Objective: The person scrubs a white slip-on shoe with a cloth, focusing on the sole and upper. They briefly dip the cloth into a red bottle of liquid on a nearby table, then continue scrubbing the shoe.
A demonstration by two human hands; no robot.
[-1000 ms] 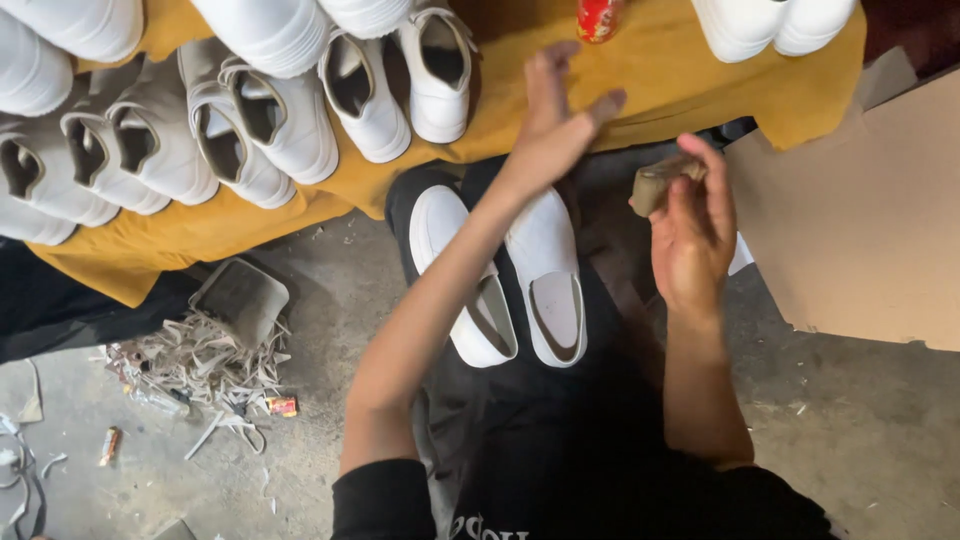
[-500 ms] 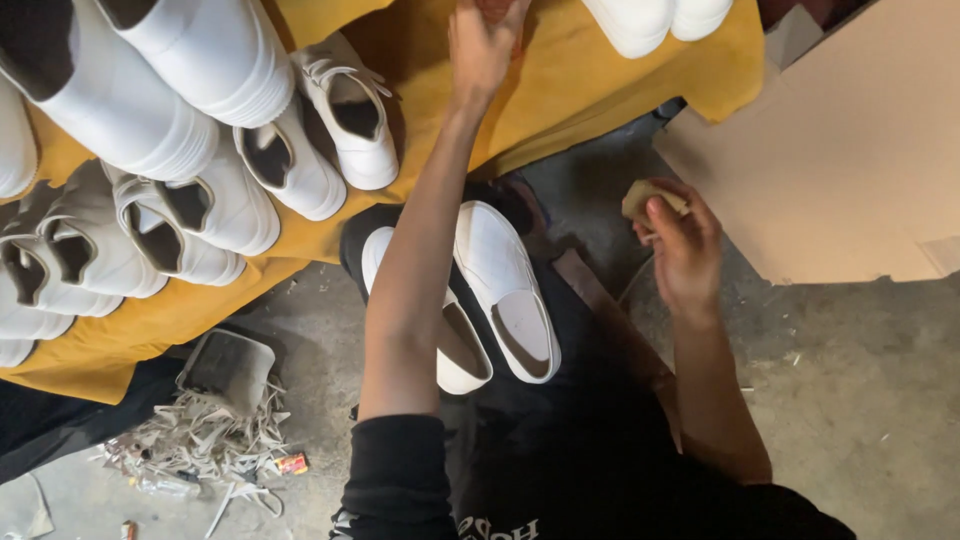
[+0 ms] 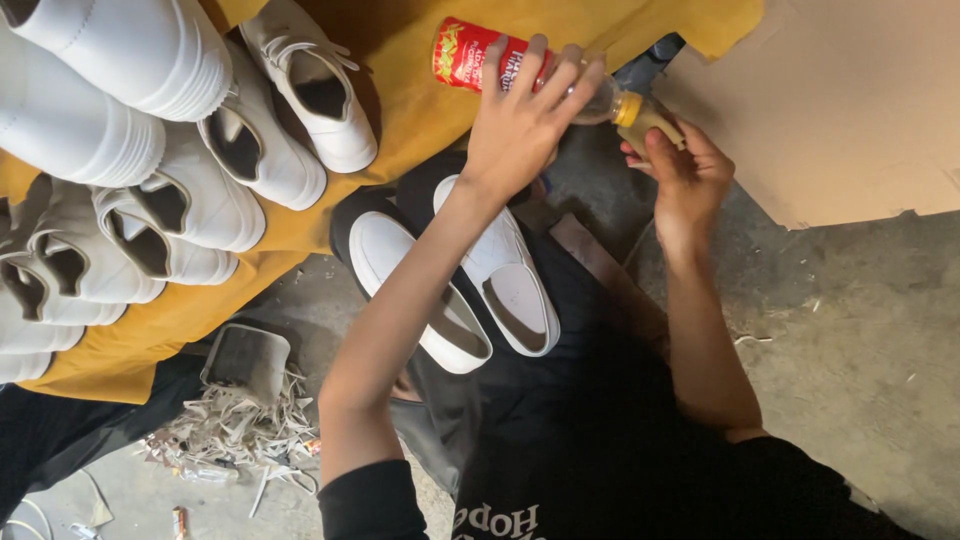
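white shoes (image 3: 200,190) on yellow cloth (image 3: 400,70), two slip-ons (image 3: 480,280) on lap, cardboard (image 3: 850,100) right, left hand (image 3: 525,125) fingers wrapped round red-labelled bottle (image 3: 470,55), right hand (image 3: 685,175) fingers pinching brown pad (image 3: 655,125) at yellow cap (image 3: 627,108)

bottle (image 3: 520,75) on cloth (image 3: 400,70) | 2 shoes (image 3: 480,270) on lap | cardboard (image 3: 850,100) right

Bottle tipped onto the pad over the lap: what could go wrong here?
1. The left hand tilts the bottle neck-down onto the small pad in the right hand; overflow may drip off it.
2. The white slip-on shoes on the lap sit close below and could get stained.
3. The yellow cloth under the bottle could get wet.
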